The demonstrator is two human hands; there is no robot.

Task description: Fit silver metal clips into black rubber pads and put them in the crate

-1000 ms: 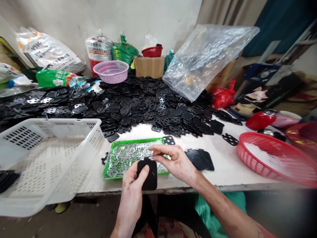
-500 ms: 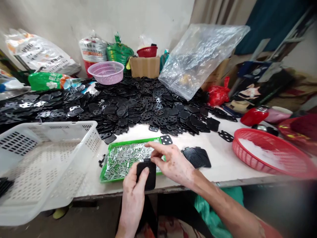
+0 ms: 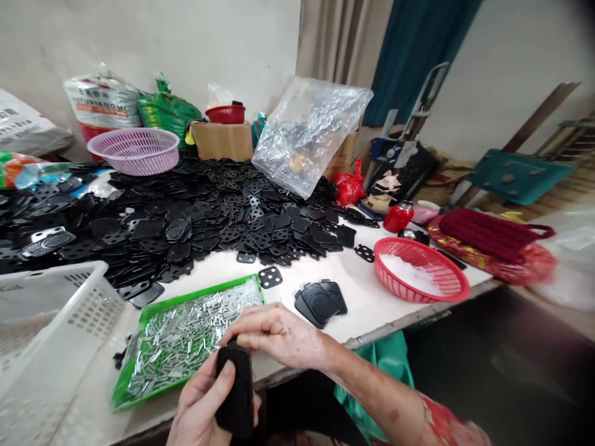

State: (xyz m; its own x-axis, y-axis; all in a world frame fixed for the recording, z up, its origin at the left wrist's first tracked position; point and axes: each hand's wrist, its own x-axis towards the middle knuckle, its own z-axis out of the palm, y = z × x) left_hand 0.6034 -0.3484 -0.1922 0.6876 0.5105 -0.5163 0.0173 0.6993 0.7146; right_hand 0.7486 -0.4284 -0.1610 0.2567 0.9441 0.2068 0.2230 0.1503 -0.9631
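My left hand (image 3: 204,396) grips a black ribbed plate (image 3: 236,390) with rounded corners, thumb across its face, near the table's front edge. My right hand (image 3: 283,337) is closed at the plate's top edge, its thumb and index fingertips meeting there; whatever they pinch is too small or hidden to tell. Just behind both hands lies a green tray (image 3: 125,387) full of small silver metal pins (image 3: 181,334). Right of the tray, a few black plates (image 3: 320,302) with a round textured patch overlap on the white tabletop. A black plate with holes (image 3: 270,277) lies by the tray's corner.
A large heap of black plates (image 3: 209,210) covers the back of the table. To the left stands a white plastic crate (image 3: 93,310). A red basket (image 3: 418,291) with white material sits at right. Behind are a lilac basket (image 3: 134,152), a cardboard box (image 3: 223,141) and a clear bag (image 3: 311,136).
The view has swung right, so the table's things sit further left. My left hand still grips the black plate, now turned slightly; my right fingers have come onto its top edge, with the index finger bent down.
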